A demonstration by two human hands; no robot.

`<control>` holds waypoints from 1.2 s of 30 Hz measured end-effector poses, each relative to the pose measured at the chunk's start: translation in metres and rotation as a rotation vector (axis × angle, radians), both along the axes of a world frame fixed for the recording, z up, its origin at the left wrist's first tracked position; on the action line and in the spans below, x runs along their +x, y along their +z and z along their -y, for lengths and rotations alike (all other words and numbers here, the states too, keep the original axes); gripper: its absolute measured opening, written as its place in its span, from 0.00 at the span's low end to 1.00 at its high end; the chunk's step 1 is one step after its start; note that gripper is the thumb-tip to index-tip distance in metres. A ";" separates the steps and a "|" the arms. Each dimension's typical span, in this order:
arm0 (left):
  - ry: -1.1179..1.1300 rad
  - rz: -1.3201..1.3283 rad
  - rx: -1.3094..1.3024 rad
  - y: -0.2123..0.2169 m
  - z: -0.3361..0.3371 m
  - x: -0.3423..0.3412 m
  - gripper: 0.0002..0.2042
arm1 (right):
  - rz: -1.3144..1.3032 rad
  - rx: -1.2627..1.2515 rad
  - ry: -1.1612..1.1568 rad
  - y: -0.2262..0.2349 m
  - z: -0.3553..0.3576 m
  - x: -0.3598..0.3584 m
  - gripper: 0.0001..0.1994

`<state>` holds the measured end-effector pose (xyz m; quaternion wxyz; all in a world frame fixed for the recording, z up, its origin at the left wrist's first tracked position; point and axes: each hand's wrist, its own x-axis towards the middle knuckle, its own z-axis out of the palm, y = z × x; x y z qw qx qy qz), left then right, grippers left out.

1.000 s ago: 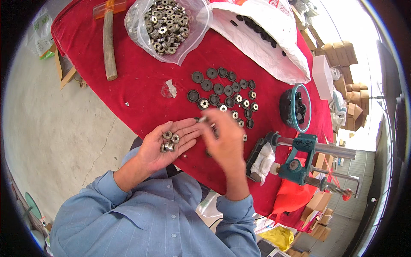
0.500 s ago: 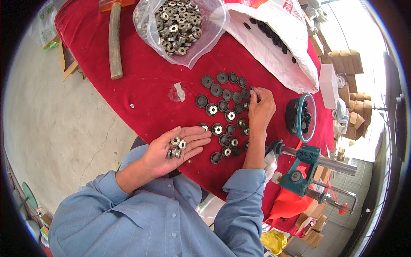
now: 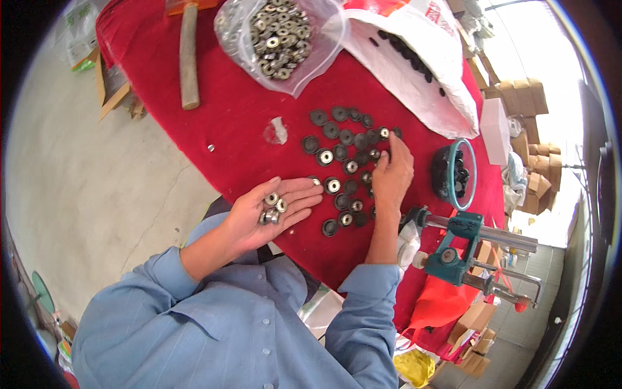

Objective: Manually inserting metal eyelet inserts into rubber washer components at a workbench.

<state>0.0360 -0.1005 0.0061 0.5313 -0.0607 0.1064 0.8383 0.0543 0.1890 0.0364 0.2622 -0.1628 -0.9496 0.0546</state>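
My left hand [image 3: 243, 220] lies palm up with its fingers stretched out, holding several small metal ball bearings [image 3: 280, 205]. Beside it, black round wheel-like discs [image 3: 330, 227] are spread in loose rows on the red cloth. Some carry a shiny bearing in the middle, such as this bearing [image 3: 332, 185]; others have bare centres. My right hand [image 3: 396, 172] is over the right side of the rows, thumb and fingers apart, with nothing seen between them. Just past its fingertips, a bearing [image 3: 384, 133] sits on a disc. The hand hides some of the discs.
A clear plastic bag [image 3: 227, 32] of bearings stands at the back, with a hammer [image 3: 188, 65] left of it. A white sack [image 3: 440, 107] spills black discs. On the right are a blue-rimmed tub [image 3: 473, 165] of black parts and a green hand press [image 3: 447, 256].
My right hand has drawn back slightly towards me and its fingers have come apart, leaving a bearing showing on a disc. The left hand still holds its bearings. The whole view has shifted slightly.
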 end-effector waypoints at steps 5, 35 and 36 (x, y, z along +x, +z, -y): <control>0.007 0.034 0.004 0.002 0.001 0.000 0.33 | 0.137 -0.484 0.362 0.039 0.087 0.036 0.19; -0.019 0.073 0.022 0.006 0.004 -0.002 0.32 | -0.008 -0.017 0.140 -0.010 -0.001 -0.019 0.11; -0.016 0.059 0.003 0.007 0.005 -0.001 0.32 | -0.008 -0.014 0.139 -0.011 0.002 -0.018 0.11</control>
